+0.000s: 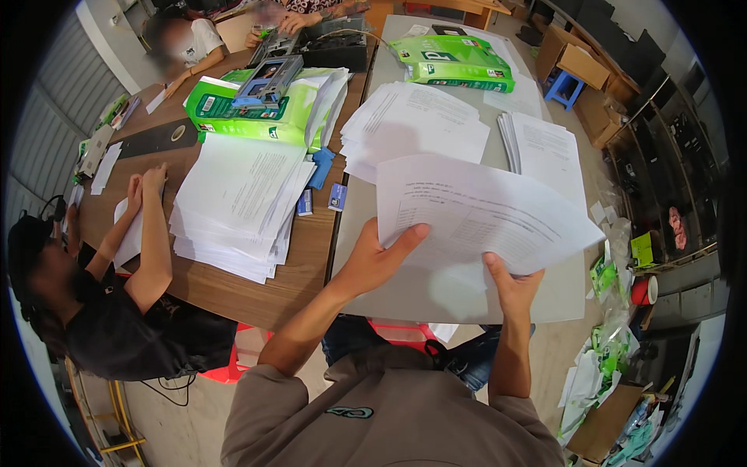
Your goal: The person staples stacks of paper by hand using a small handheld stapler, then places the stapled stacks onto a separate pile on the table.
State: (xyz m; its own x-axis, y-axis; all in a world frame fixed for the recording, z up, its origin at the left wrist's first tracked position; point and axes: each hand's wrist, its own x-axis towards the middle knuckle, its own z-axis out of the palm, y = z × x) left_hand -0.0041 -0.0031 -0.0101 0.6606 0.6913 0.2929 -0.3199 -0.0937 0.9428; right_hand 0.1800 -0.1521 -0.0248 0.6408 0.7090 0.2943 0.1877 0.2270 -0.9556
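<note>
A cluttered workroom with a tan floor (179,416) is seen from above, bent at the rim by a wide lens. Two tables stand side by side: a wood-grain brown table (214,294) on the left, a pale grey table (362,214) on the right, where the wearer sits. Along the right side is a dark metal rack (677,140), with cardboard boxes (580,66) beyond it. A co-worker (140,331) in black sits at the brown table's left side; other people are at its far end. Loose plastic and green wrappers (611,346) litter the floor at right.

Green-and-white paper packs lie on both tables, one on the grey table's far part (459,62), one on the brown table (218,105) with a blue-and-grey device (268,82) on top. A tall, uneven paper stack (233,194) sits near that pack; two more piles rest on the grey table.

Above the grey table's near end is printed paper (482,210), tilted and curving; the sheet count is unclear. The left hand (381,253) grips its left part, the right hand (513,284) its near edge, thumbs on top, fingers mostly hidden beneath.

Smallest are two little blue boxes (337,197) on the brown table.
</note>
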